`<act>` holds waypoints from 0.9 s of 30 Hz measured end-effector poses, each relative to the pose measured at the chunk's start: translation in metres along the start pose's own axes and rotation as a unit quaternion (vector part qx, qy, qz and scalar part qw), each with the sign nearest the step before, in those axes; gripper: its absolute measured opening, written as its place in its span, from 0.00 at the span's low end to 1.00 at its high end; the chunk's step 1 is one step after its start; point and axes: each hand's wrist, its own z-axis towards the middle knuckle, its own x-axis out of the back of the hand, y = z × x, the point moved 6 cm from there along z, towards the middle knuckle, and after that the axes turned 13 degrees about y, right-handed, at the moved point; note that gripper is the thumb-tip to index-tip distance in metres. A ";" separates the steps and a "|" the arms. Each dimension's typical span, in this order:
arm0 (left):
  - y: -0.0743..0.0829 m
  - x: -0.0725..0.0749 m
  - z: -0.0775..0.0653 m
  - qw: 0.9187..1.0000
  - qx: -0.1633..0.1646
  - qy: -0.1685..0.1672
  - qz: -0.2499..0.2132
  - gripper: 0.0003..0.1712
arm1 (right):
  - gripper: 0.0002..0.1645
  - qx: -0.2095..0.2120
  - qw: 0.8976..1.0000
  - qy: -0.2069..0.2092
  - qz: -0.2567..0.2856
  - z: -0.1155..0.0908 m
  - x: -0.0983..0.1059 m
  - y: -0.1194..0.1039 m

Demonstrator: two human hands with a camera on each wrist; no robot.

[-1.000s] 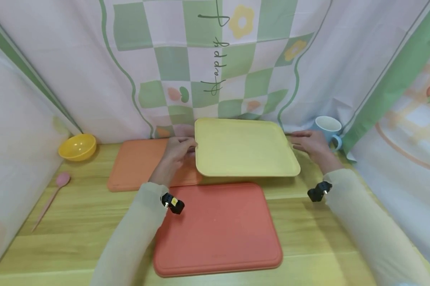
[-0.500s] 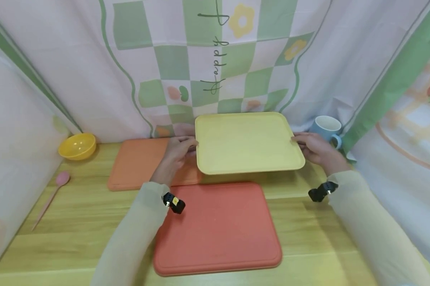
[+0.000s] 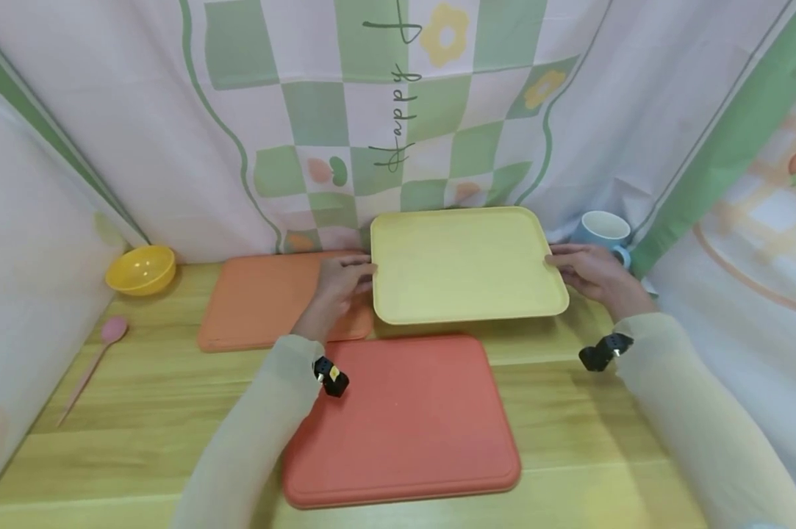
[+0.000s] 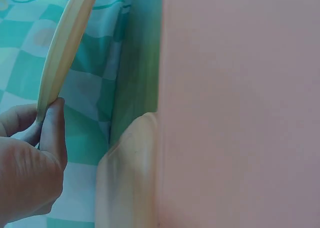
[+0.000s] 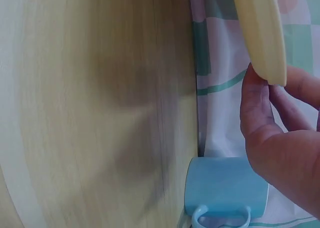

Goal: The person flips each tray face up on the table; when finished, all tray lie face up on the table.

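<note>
A pale yellow rectangular tray point(image 3: 470, 264) is held up off the table near the back curtain. My left hand point(image 3: 345, 283) pinches its left edge, thumb on one face and fingers behind. At the opposite edge my right hand point(image 3: 592, 272) grips the tray between thumb and fingers. In the right wrist view the tray's rim point(image 5: 262, 38) stands clear of the table, and its shadow falls on the wood. The left wrist view shows the thumb and fingers point(image 4: 54, 133) on the tray's thin side. Below lies a red board point(image 3: 404, 426), flat on the table.
An orange board point(image 3: 259, 301) lies at the back left, partly behind my left hand. A yellow bowl point(image 3: 142, 270) and a pink spoon point(image 3: 113, 330) are at far left. Close behind my right hand stands a blue mug point(image 3: 603, 229). Patterned curtains point(image 3: 318, 114) border the table point(image 3: 569, 441).
The tray has risen from its lower position and shifted slightly right, with both hands moving along. My right hand has closed its thumb over the tray's edge.
</note>
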 end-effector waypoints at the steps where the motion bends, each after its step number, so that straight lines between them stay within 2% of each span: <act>1: -0.002 0.000 0.001 1.000 0.001 0.001 0.009 0.18 | 0.21 0.001 1.000 0.004 0.003 0.001 0.001 0.001; 3: -0.005 -0.002 0.001 1.000 0.002 0.001 0.022 0.19 | 0.10 0.006 1.000 0.013 0.007 0.003 0.003 0.002; 6: -0.008 -0.003 0.002 1.000 0.003 0.001 0.029 0.19 | 0.12 0.015 0.999 0.032 -0.005 0.005 0.006 0.005; 11: -0.013 -0.004 0.002 0.999 0.003 0.001 0.048 0.18 | 0.12 0.040 0.996 0.056 -0.059 0.009 0.009 0.008; 20: -0.019 -0.005 0.004 0.998 -0.006 0.002 0.063 0.17 | 0.07 0.057 0.991 0.043 -0.117 0.015 0.010 0.013; 21: -0.019 -0.005 0.005 0.998 -0.008 0.004 0.065 0.17 | 0.09 0.057 0.989 0.041 -0.126 0.015 0.010 0.014; 25: -0.023 -0.005 0.006 0.996 -0.019 0.012 0.083 0.17 | 0.27 0.063 0.985 0.034 -0.159 0.015 0.006 0.017; 27: -0.023 -0.004 0.005 0.995 -0.027 0.015 0.098 0.16 | 0.33 0.065 0.983 0.032 -0.169 0.017 0.005 0.018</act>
